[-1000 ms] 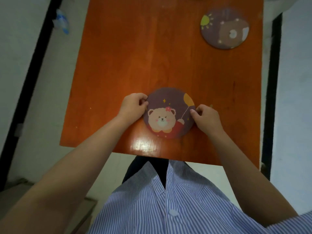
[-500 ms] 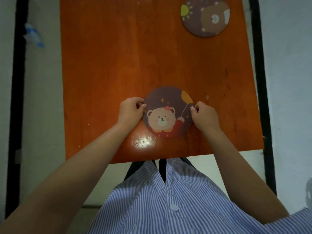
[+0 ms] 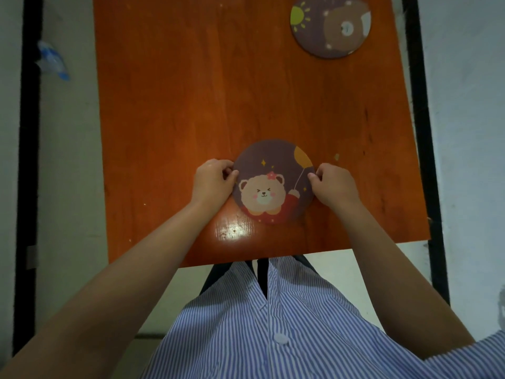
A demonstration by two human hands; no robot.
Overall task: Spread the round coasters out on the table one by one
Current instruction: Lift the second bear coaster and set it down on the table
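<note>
A round purple coaster printed with a pale bear, a red flower and a yellow balloon [image 3: 273,181] lies near the front edge of the glossy orange wooden bench [image 3: 191,105], roughly midway between its sides. The left hand [image 3: 211,181] is curled at the coaster's left rim, its fingertips pinched onto that edge, and the right hand [image 3: 332,184] is curled the same way at the right rim, thumb and fingers closed on the edge, so the coaster is held between the two hands. Whether this is a single coaster or the top of a stack cannot be told from above. A second round purple coaster with a brown bear and a yellow-green sun [image 3: 332,26] lies flat at the far right of the bench, well apart from the first and partly cut by the top of the view. A bright glare spot sits on the bench just beside the near coaster's lower left. A blue-and-white striped shirt [image 3: 273,329] fills the bottom of the view, and a crumpled blue-and-white wrapper [image 3: 52,61] lies on the pale floor to the left of the bench.
</note>
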